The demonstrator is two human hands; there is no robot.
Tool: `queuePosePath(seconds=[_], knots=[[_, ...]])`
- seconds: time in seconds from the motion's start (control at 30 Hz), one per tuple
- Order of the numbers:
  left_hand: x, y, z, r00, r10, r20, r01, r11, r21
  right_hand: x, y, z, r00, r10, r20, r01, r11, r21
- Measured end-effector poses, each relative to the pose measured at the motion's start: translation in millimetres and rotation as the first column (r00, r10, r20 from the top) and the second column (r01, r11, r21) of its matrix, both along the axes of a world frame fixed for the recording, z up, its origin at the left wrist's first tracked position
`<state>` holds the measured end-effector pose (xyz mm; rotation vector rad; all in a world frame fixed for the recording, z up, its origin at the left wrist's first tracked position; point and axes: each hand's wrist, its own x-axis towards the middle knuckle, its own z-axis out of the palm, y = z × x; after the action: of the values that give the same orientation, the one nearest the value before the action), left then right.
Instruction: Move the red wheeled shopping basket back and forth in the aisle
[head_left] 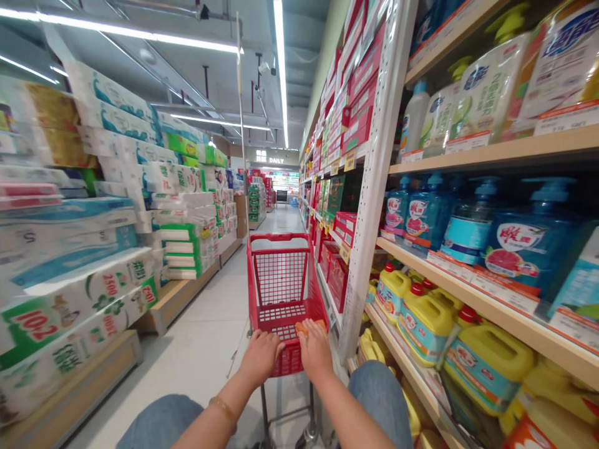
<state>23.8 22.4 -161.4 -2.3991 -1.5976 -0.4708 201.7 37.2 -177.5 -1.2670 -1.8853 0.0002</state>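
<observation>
A red shopping cart (281, 274) with a mesh basket stands right in front of me, and its basket floor shows nothing in it. My left hand (263, 354) is closed over the cart's near rim, fingers bent downward. Beside it, my right hand (314, 349) presses an orange piece (312, 327), which looks like a folded cloth, against the same rim. Its fingers lie over the orange piece and hide part of it. Both forearms reach forward between my bent knees.
Packs of toilet paper (88, 299) are stacked along the left. Close on the right, a shelf (468, 156) holds blue pump bottles (414, 212) and yellow jugs (421, 318). Red boxes (344, 227) line the shelving ahead. A pale aisle floor (229, 280) runs toward the back.
</observation>
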Motion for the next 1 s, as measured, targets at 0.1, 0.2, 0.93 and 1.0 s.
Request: queuePosePath(seconds=[0.1, 0.2, 0.93, 1.0], knots=[[5, -3, 4.6, 0.992, -0.126, -0.003, 0.126, 0.992, -0.025, -7, -9, -7.8, 0.994, 0.104, 0.029, -0.104, 0.994, 0.022], [-8, -4, 13.2, 0.966, -0.257, -0.010, 0.257, 0.966, -0.025, 7, -12, -8.4, 0.978, 0.201, 0.061, -0.203, 0.979, 0.020], [-11, 10, 16.7, 0.983, -0.182, -0.003, 0.182, 0.983, 0.019, 42, 9, -3.3, 0.995, 0.042, -0.093, -0.045, 0.999, -0.023], [-3, 10, 13.9, 0.988, -0.155, -0.008, 0.155, 0.988, 0.011, 28, 2, -4.9, 0.995, 0.037, -0.095, -0.040, 0.998, -0.037]])
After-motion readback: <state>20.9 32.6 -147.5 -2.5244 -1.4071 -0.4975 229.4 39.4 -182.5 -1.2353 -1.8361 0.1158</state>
